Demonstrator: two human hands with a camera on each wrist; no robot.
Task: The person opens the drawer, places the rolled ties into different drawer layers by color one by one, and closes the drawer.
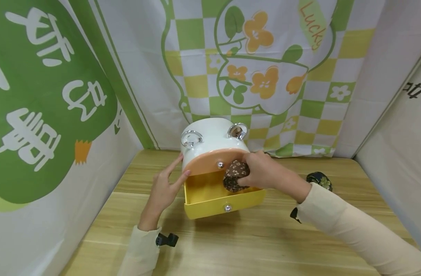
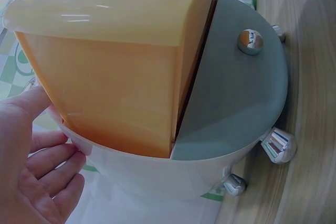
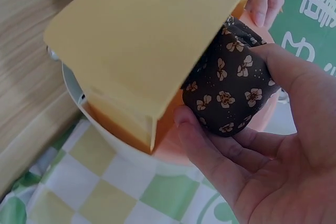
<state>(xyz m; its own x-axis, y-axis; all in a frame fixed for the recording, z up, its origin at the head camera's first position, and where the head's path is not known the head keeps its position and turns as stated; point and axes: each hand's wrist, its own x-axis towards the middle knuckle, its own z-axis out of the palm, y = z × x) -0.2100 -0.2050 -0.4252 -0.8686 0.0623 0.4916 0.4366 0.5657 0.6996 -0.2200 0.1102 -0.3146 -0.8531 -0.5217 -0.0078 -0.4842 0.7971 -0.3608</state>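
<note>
A rounded white drawer box (image 1: 210,132) has a peach upper front (image 1: 205,161) and a yellow drawer (image 1: 210,207) pulled out below it. My left hand (image 1: 164,189) rests at the box's left side, thumb at the front edge. In the left wrist view, the other fingers of the left hand (image 2: 47,156) lie relaxed beside the white rim. My right hand (image 1: 267,172) pinches a dark brown floral cloth bundle (image 1: 236,174) over the open drawer's right part. The right wrist view shows thumb and fingers on opposite sides of the floral cloth bundle (image 3: 231,87).
Another dark patterned cloth bundle (image 1: 319,181) lies on the wooden table (image 1: 265,237) to the right. A grey-green lower front (image 2: 231,87) shows under the drawer in the left wrist view. Printed curtains (image 1: 196,34) hang behind and at both sides.
</note>
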